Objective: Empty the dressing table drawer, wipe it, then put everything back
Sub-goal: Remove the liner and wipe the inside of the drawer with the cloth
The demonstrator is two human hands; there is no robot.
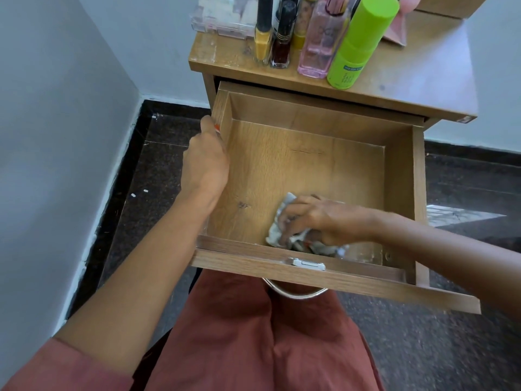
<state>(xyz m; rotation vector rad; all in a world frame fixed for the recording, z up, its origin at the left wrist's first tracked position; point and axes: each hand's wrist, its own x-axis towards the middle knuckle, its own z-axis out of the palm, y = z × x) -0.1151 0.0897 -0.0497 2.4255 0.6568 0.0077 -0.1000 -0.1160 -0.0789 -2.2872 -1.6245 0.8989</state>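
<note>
The wooden drawer [310, 131] of the dressing table is pulled far out over my lap, and its bottom is bare apart from the cloth. My right hand [318, 218] grips a crumpled grey-white cloth [277, 232] and presses it onto the drawer floor near the front wall. My left hand [204, 159] holds the drawer's left side wall, fingers curled over its rim.
On the tabletop [408, 77] stand a green spray can [358, 43], a pink perfume bottle [321, 43], two nail polish bottles [272, 35] and a clear plastic box [222, 18]. A metal handle [296, 292] hangs under the drawer front. A white wall rises on the left above the dark floor.
</note>
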